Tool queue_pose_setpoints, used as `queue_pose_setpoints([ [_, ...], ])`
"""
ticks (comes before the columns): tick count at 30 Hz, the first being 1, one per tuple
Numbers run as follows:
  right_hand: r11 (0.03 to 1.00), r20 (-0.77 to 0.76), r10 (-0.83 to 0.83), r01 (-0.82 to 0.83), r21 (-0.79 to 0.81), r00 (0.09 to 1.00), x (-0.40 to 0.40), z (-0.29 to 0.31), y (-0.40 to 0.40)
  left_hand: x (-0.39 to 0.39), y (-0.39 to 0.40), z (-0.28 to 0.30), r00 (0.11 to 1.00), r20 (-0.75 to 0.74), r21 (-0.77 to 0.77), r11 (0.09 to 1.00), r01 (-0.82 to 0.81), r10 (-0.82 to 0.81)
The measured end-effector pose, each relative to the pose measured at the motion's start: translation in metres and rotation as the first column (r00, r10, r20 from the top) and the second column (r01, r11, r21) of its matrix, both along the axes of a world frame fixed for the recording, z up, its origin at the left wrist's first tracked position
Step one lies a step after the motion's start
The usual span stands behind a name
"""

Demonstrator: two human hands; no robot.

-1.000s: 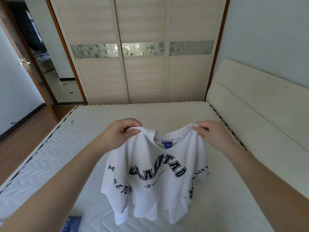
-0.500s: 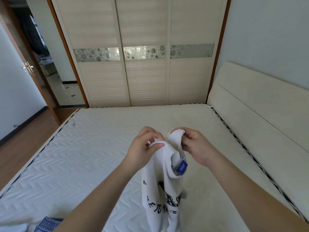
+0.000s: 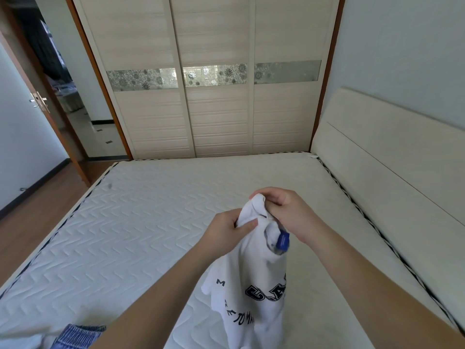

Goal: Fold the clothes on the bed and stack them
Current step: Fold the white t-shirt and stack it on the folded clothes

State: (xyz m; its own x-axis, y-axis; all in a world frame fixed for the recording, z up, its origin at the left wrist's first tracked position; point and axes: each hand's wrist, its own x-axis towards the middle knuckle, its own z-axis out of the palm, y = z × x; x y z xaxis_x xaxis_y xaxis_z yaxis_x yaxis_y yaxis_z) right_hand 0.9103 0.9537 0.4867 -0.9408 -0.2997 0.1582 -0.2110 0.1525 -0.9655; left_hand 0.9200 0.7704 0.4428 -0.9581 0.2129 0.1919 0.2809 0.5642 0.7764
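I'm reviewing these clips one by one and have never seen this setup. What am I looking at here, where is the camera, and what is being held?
There is no machine: a person works with bare hands, and the one camera sits on their head, looking forward and down. The left hand and the right hand are close together, both pinching the top of a white printed T-shirt, which hangs bunched above the bare quilted mattress. Its blue neck label shows. At the lower left edge lies a blue striped garment, only partly in view. Beyond the bed stand a sliding-door wardrobe and a headboard.
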Motion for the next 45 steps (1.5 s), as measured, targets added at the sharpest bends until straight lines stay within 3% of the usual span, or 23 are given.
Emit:
queue_pose_setpoints([
  [2, 0.988, -0.094, -0.145, 0.150, 0.048, 0.985, -0.002, -0.005, 0.004, -0.001, 0.000, -0.001, 0.997, -0.023, 0.019, 0.997, -0.074, 0.074],
  [4, 0.931, -0.234, -0.330, 0.356, 0.080, 0.914, -0.001, -0.011, 0.007, -0.001, -0.001, -0.003, 0.985, -0.021, 0.068, 0.983, -0.168, 0.169],
  [7, 0.923, -0.278, -0.344, 0.378, 0.077, 0.897, 0.008, -0.026, 0.005, -0.002, 0.002, -0.003, 0.958, 0.029, 0.140, 0.948, -0.286, 0.285],
  [10, 0.949, -0.147, -0.217, 0.243, 0.201, 0.965, 0.018, -0.041, -0.009, -0.001, 0.007, -0.001, 0.947, 0.087, 0.196, 0.926, -0.321, 0.310],
  [13, 0.931, 0.002, -0.219, 0.209, 0.299, 0.976, 0.018, -0.048, -0.019, 0.004, 0.012, 0.001, 0.967, 0.108, 0.225, 0.942, -0.248, 0.229],
  [17, 0.982, 0.245, -0.157, 0.125, 0.143, 0.957, 0.014, -0.045, -0.021, 0.012, 0.012, 0.012, 0.983, 0.181, 0.281, 0.959, -0.036, -0.016],
  [21, 0.999, 0.326, 0.014, -0.001, -0.041, 0.945, 0.013, -0.041, -0.011, 0.013, 0.006, 0.020, 0.971, 0.215, 0.288, 0.957, 0.036, -0.101],
  [26, 0.992, 0.287, 0.098, -0.069, -0.107, 0.953, 0.016, -0.047, -0.004, 0.017, 0.004, 0.026, 0.976, 0.157, 0.155, 0.980, 0.125, -0.150],
  [29, 0.978, 0.268, 0.092, -0.037, -0.205, 0.959, 0.016, -0.051, -0.008, 0.018, 0.000, 0.027, 0.986, 0.083, 0.102, 0.985, 0.136, -0.144],
  [33, 0.976, 0.277, 0.061, 0.001, -0.220, 0.959, 0.015, -0.046, -0.019, 0.016, -0.016, 0.028, 0.991, -0.039, 0.031, 0.991, 0.129, -0.128],
  [37, 0.982, 0.159, -0.151, 0.166, -0.088, 0.976, 0.011, -0.046, -0.038, 0.014, -0.039, 0.023, 0.998, -0.037, 0.056, 0.997, 0.059, -0.057],
  [41, 0.890, 0.126, -0.435, 0.447, -0.087, 0.892, -0.001, -0.052, -0.039, 0.006, -0.070, 0.021, 0.991, -0.023, 0.149, 0.981, -0.124, 0.128],
  [45, 0.924, -0.067, -0.374, 0.378, 0.057, 0.925, -0.003, -0.049, -0.011, -0.009, -0.111, 0.014, 0.958, -0.129, 0.061, 0.966, -0.252, 0.258],
])
